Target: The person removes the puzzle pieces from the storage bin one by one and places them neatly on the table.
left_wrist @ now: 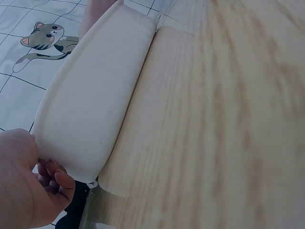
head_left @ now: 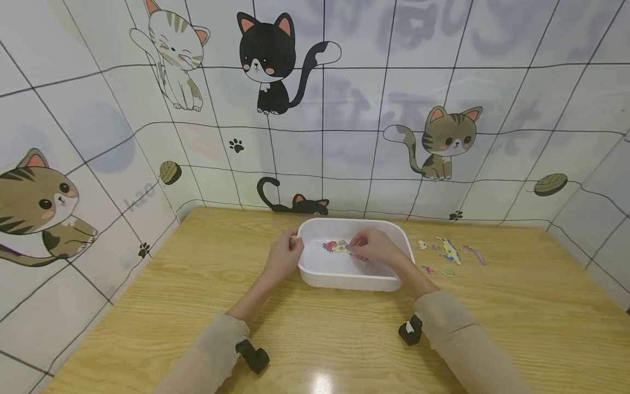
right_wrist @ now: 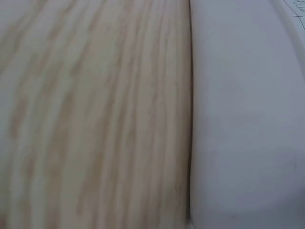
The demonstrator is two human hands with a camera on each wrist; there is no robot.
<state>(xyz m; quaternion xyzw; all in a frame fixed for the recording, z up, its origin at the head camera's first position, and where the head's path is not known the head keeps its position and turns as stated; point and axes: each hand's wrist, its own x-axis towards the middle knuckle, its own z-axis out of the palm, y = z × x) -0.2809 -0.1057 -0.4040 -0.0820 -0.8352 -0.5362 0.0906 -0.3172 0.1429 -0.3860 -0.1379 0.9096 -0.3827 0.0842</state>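
Note:
A white plastic basin [head_left: 349, 283] stands on the wooden table. My left hand [head_left: 286, 253] grips its left end at the rim; in the left wrist view that hand [left_wrist: 28, 183] has curled fingers against the basin's outer wall [left_wrist: 95, 95]. Inside lies a cluster of small, flat, colourful pieces [head_left: 336, 247], red, yellow, green and blue. My right hand [head_left: 376, 247] reaches over the right rim into the basin, fingers bent and fingertips right at the cluster's right edge. Whether they pinch a piece I cannot tell. The right wrist view shows only the basin's side wall [right_wrist: 248, 114] and the table.
More flat colourful bits lie on the table right of the basin: a long yellow and blue one [head_left: 450, 250], a thin purple strip [head_left: 474, 254], a pink one [head_left: 429, 270] and a green one [head_left: 448, 272]. A cat-printed wall covering [head_left: 354, 180] rises behind the table [head_left: 315, 328].

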